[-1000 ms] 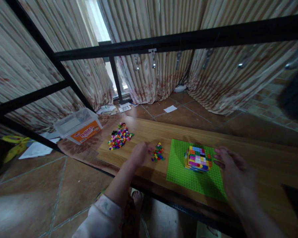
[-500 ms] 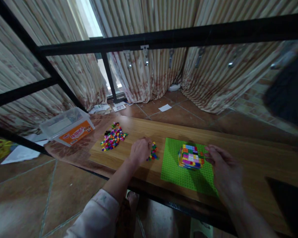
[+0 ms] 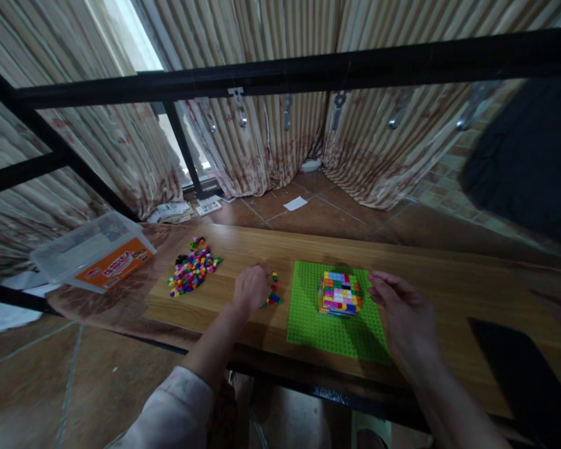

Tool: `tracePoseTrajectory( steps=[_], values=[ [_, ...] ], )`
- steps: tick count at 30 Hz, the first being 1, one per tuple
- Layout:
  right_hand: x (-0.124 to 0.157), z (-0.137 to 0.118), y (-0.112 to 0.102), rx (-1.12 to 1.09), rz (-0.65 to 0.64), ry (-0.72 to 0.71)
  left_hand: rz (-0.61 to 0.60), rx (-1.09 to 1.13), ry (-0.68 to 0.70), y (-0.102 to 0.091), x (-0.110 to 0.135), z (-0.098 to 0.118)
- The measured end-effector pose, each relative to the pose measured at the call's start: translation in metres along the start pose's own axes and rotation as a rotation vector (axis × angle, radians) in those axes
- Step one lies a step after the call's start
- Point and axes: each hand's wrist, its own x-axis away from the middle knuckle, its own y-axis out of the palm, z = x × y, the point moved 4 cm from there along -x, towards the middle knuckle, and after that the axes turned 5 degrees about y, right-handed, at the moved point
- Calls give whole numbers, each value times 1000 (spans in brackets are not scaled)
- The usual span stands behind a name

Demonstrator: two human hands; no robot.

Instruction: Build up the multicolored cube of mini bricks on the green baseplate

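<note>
On the green baseplate (image 3: 308, 337) stands a block built of many-coloured toy bricks (image 3: 339, 296), with a patchwork top. Just to its right is my right hand (image 3: 404, 312), its thumb and fingers pinched together over the plate's right side. Whatever may be between those fingertips is too small to make out. Left of the plate, my left hand (image 3: 252, 288) reaches down with curled fingers beside a small group of loose bricks (image 3: 274, 294) and partly covers it. Its fingertips are hidden, so I cannot tell what they hold.
A larger pile of loose bricks (image 3: 194, 268) lies on the wooden board (image 3: 243, 240) further left. Beyond it sits a clear plastic box (image 3: 93, 249) with an orange label. A dark flat object (image 3: 514, 368) rests at the right. A black metal bar (image 3: 280, 78) crosses behind.
The whole view has turned to the right, so everything sits further left. A small gap now shows between my right fingertips and the brick block. My left hand stays by the small group.
</note>
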Motion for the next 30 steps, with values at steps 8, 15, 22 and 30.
tracePoseTrajectory(
  steps=[8,15,22,30],
  values=[
    [-2,4,-3,6,37,37,-25,99,40,-26,7,-44],
    [1,7,-5,38,17,83,-95,198,141,-25,24,-51],
    [-3,14,-5,55,-17,46,-134,203,202,-20,24,-40],
    [-2,14,-1,55,-35,65,-182,164,192,-19,25,-37]
  ],
)
